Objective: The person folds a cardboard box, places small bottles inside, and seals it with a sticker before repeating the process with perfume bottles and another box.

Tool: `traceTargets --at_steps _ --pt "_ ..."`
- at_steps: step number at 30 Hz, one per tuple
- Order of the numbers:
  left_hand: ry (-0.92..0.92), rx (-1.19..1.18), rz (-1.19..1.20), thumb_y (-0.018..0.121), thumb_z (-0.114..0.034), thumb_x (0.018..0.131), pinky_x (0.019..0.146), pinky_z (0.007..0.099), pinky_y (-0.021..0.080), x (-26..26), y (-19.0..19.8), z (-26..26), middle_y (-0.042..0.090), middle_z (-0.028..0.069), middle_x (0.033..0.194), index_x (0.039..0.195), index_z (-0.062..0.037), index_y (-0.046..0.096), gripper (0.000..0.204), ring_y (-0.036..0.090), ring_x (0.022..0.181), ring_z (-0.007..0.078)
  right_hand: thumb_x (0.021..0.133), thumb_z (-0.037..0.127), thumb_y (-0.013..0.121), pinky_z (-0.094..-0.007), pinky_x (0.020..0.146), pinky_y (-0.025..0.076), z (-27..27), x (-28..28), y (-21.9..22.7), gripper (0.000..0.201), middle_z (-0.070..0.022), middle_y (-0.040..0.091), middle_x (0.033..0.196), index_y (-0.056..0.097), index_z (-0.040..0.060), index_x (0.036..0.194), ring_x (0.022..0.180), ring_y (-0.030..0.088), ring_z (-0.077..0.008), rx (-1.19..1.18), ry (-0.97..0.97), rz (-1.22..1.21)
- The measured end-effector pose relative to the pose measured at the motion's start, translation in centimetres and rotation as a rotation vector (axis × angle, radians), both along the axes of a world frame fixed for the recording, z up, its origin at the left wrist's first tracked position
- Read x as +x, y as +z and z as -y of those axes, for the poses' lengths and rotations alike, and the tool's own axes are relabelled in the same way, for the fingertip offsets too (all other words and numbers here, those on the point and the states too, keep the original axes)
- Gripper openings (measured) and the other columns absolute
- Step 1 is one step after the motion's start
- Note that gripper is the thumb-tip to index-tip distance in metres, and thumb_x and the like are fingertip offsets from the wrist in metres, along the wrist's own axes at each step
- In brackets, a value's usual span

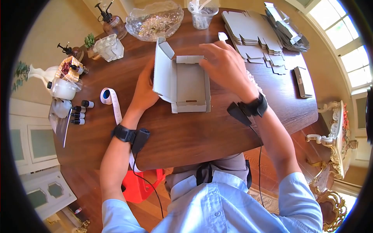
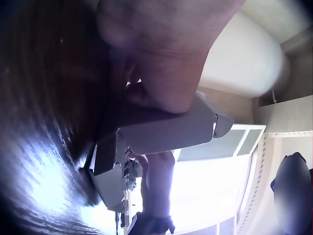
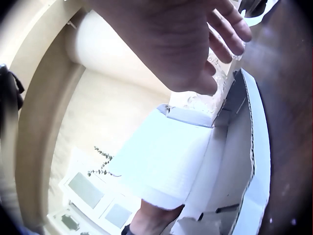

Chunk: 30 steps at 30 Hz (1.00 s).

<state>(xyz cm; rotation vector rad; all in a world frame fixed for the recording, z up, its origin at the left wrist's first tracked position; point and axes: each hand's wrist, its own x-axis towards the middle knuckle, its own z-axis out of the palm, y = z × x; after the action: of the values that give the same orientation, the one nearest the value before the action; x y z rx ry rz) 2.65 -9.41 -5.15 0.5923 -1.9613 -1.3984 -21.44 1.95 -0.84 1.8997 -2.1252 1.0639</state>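
A small grey-white cardboard box lies on the dark wooden table, its lid raised on the left side with an end flap folded at the top. My left hand is against the outer side of the lid, and the lid hides most of its fingers in the head view. From the left wrist view, that hand presses close to the cardboard near the tabletop. My right hand hovers by the box's upper right corner. Its fingers are loosely bent, with nothing between them.
Flat cardboard blanks are stacked at the back right, beside more cardboard pieces. A narrow box sits at the right edge. Leftward are a white roll and small dark bottles. A glass bowl and plastic cup stand behind.
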Motion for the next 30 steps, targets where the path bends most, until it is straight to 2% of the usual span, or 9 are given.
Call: traceTargets --at_steps 3,4,11,13,15,17,19,24,30 --pt "0.001 -0.032 0.031 0.073 -0.007 0.093 0.115 0.0361 0.041 0.1 -0.3 0.1 0.058 0.0142 0.148 0.156 0.0000 0.042 0.071 0.054 0.136 0.0206 0.088 0.024 0.073 -0.0430 0.086 0.056 2.7 -0.5 -1.0 0.030 -0.0141 0.075 0.101 0.076 0.0089 0.114 0.095 0.070 -0.0352 0.298 0.094 0.105" --pt "0.003 -0.058 0.054 0.074 -0.007 0.092 0.115 0.0358 0.041 0.2 -0.1 0.1 0.057 0.0141 0.148 0.156 0.0002 0.042 0.072 0.053 0.136 0.0207 0.087 0.021 0.073 -0.0429 0.084 0.056 3.4 -0.3 -1.2 0.021 -0.0136 0.076 0.097 0.077 0.0074 0.102 0.093 0.071 -0.0347 0.356 0.068 0.108" --pt "-0.028 0.055 -0.075 0.073 -0.007 0.092 0.113 0.0351 0.042 0.0 0.4 -0.1 0.059 0.0136 0.147 0.154 0.0007 0.044 0.069 0.056 0.133 0.0205 0.085 0.020 0.071 -0.0431 0.077 0.056 3.4 -0.6 -1.4 0.018 -0.0134 0.076 0.091 0.077 0.0069 0.096 0.086 0.072 -0.0348 0.236 0.071 0.138" --pt "-0.091 0.337 -0.183 0.066 -0.008 0.095 0.113 0.0342 0.042 0.6 -0.2 0.3 0.060 0.0135 0.145 0.152 0.0019 0.047 0.061 0.057 0.132 0.0198 0.083 0.019 0.068 -0.0474 0.073 0.056 3.0 -0.8 -1.0 0.015 -0.0157 0.074 0.083 0.076 0.0084 0.088 0.081 0.071 -0.0378 0.156 0.000 0.183" --pt "-0.069 0.389 -0.191 0.057 -0.007 0.095 0.113 0.0364 0.045 0.8 -0.6 1.1 0.061 0.0138 0.143 0.151 0.0029 0.049 0.057 0.058 0.131 0.0212 0.083 0.020 0.068 -0.0475 0.073 0.056 2.9 -0.8 -0.7 0.015 -0.0164 0.074 0.082 0.075 0.0072 0.087 0.080 0.071 -0.0382 0.144 -0.061 0.214" --pt "-0.192 0.731 -0.388 0.053 -0.004 0.092 0.113 0.0412 0.047 1.4 -0.6 1.8 0.061 0.0144 0.144 0.150 0.0032 0.049 0.059 0.059 0.132 0.0252 0.083 0.021 0.068 -0.0477 0.074 0.055 2.6 -0.7 -0.7 0.016 -0.0179 0.073 0.080 0.072 0.0054 0.086 0.079 0.071 -0.0393 0.100 -0.115 0.266" --pt "-0.197 0.780 -0.413 0.058 -0.013 0.087 0.111 0.0451 0.049 1.1 0.0 1.5 0.060 0.0151 0.145 0.152 0.0023 0.046 0.068 0.059 0.133 0.0284 0.084 0.024 0.069 -0.0438 0.075 0.056 2.3 -0.9 -1.1 0.022 -0.0146 0.074 0.085 0.074 0.0064 0.096 0.080 0.071 -0.0353 0.180 -0.149 0.256" --pt "-0.303 0.725 -0.320 0.073 -0.036 0.077 0.113 0.0446 0.047 0.9 1.8 0.6 0.054 0.0155 0.151 0.159 0.0010 0.036 0.097 0.056 0.136 0.0285 0.084 0.018 0.066 -0.0485 0.074 0.055 1.3 -0.8 -2.0 0.016 -0.0199 0.073 0.081 0.072 0.0047 0.091 0.078 0.070 -0.0408 0.129 -0.115 0.289" --pt "-0.372 0.774 -0.317 0.075 -0.031 0.081 0.120 0.0458 0.037 1.2 1.5 1.2 0.052 0.0162 0.154 0.158 -0.0015 0.039 0.090 0.051 0.142 0.0300 0.084 0.015 0.065 -0.0509 0.074 0.055 0.9 -0.3 -2.8 0.016 -0.0210 0.073 0.085 0.070 0.0050 0.095 0.082 0.070 -0.0430 0.097 -0.122 0.320"
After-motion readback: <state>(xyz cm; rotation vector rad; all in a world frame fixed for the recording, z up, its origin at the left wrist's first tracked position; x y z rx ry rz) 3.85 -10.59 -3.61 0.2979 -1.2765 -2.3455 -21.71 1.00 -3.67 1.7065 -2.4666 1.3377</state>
